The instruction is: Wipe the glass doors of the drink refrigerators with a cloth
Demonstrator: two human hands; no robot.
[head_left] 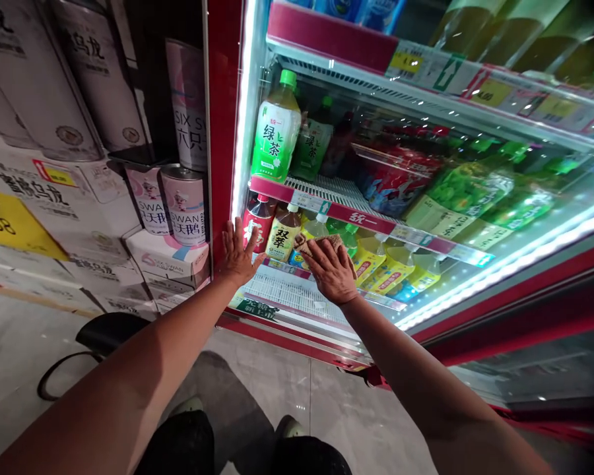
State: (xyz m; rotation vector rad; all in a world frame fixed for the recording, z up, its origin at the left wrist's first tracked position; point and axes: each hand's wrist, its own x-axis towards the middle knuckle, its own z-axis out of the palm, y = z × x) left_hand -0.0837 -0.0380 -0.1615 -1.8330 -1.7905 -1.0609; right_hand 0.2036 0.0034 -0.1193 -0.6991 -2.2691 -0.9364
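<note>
My left hand (240, 253) has its fingers spread flat at the left edge of a lit drinks cooler (225, 132), in front of a red-labelled bottle (259, 223). Under my right palm is a folded brown cloth (327, 244). My right hand (332, 269) holds it pressed flat, seemingly against the cooler's glass door, in front of a row of bottles. Beside the cloth, a bottle with a cream label (282, 234) and yellow-labelled bottles (386, 267) show on the lower shelf. The cloth and fingers hide part of that row.
Above stands a green tea bottle (276, 132) on the middle shelf. Stacked drink cartons (168, 260) and cans (183, 204) line the left side. A black object with a loop (109, 332) lies on the grey tiled floor (272, 376). My shoes show below.
</note>
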